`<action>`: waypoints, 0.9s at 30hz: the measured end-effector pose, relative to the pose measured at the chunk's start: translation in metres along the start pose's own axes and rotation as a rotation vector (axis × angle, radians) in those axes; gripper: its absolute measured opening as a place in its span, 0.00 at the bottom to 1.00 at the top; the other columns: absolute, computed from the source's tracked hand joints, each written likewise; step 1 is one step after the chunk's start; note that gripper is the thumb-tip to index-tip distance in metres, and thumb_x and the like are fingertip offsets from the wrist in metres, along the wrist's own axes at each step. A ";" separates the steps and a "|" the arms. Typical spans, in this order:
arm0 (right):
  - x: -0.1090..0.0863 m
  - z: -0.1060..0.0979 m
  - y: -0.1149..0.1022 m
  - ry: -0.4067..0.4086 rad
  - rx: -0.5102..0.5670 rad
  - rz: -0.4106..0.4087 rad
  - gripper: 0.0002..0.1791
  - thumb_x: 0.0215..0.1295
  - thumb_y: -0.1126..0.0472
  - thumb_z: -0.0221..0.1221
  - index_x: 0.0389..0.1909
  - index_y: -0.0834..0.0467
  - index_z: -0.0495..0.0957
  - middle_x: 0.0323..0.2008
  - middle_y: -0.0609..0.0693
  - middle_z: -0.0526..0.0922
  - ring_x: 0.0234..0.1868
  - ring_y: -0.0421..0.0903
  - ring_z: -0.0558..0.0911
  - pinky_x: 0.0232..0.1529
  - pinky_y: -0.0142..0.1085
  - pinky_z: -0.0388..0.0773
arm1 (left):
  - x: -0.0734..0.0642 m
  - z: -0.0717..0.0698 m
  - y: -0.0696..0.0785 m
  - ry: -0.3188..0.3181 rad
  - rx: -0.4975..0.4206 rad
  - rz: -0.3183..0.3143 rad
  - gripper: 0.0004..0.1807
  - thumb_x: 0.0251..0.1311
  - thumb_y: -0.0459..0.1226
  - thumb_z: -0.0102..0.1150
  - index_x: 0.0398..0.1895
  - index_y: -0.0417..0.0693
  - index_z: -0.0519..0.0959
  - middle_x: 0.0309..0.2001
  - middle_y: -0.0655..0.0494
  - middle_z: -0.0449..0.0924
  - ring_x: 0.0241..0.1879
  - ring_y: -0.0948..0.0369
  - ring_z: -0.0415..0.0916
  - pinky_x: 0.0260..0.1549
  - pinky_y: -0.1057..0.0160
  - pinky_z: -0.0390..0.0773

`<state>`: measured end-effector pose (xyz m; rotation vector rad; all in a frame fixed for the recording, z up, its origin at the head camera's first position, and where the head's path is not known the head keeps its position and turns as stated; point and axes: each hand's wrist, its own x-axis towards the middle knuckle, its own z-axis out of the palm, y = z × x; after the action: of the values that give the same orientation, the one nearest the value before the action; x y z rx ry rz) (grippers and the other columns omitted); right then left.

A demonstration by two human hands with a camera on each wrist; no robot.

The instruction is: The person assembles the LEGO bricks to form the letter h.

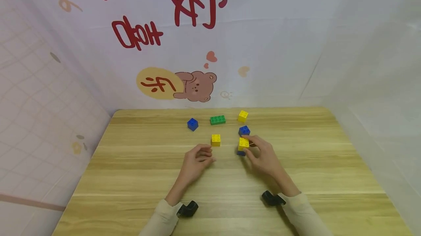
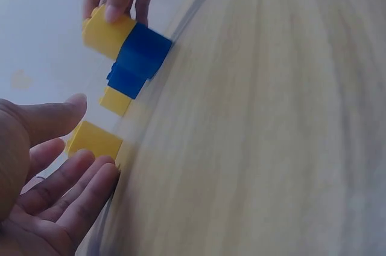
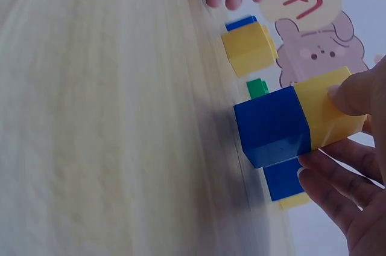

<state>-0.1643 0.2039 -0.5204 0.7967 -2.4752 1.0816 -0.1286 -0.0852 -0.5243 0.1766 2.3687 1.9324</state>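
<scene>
My right hand (image 1: 265,157) pinches a yellow brick (image 1: 243,143) between thumb and fingers. Directly under that brick is a blue brick (image 3: 274,126), the two joined as a stack; whether its base touches the table I cannot tell. Just behind the stack sits a second blue brick (image 1: 244,130). Loosely curved and holding nothing, my left hand (image 1: 195,161) is beside a single yellow brick (image 1: 215,140) in the middle. In the left wrist view, the left fingers (image 2: 81,189) overlap this yellow brick; contact is not clear.
Farther back on the wooden table (image 1: 138,177) lie a blue brick (image 1: 192,124), a long green brick (image 1: 217,120) and another yellow brick (image 1: 243,116). A white printed sheet (image 1: 269,46) hangs behind the table's far edge.
</scene>
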 end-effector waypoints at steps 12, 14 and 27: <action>-0.011 -0.018 0.011 0.032 -0.008 0.032 0.29 0.61 0.72 0.68 0.64 0.62 0.77 0.54 0.56 0.86 0.48 0.51 0.85 0.47 0.47 0.88 | 0.004 -0.021 -0.002 0.073 0.040 0.044 0.24 0.60 0.33 0.73 0.60 0.41 0.79 0.52 0.43 0.84 0.50 0.51 0.84 0.47 0.67 0.87; -0.012 -0.020 0.011 0.030 -0.016 0.029 0.29 0.60 0.72 0.68 0.65 0.62 0.77 0.55 0.57 0.86 0.48 0.51 0.85 0.47 0.48 0.88 | 0.005 -0.025 -0.001 0.088 0.046 0.047 0.24 0.60 0.33 0.73 0.60 0.41 0.79 0.53 0.42 0.84 0.51 0.50 0.84 0.48 0.66 0.87; -0.009 -0.029 -0.005 0.018 -0.008 0.056 0.33 0.61 0.64 0.71 0.68 0.59 0.74 0.62 0.57 0.81 0.56 0.52 0.81 0.53 0.52 0.83 | 0.017 -0.050 0.004 0.164 0.091 0.025 0.26 0.60 0.34 0.73 0.61 0.39 0.78 0.57 0.39 0.82 0.57 0.45 0.81 0.54 0.55 0.87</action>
<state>-0.1522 0.2259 -0.5024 0.7162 -2.4987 1.0924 -0.1524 -0.1303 -0.5097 0.0550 2.5720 1.9207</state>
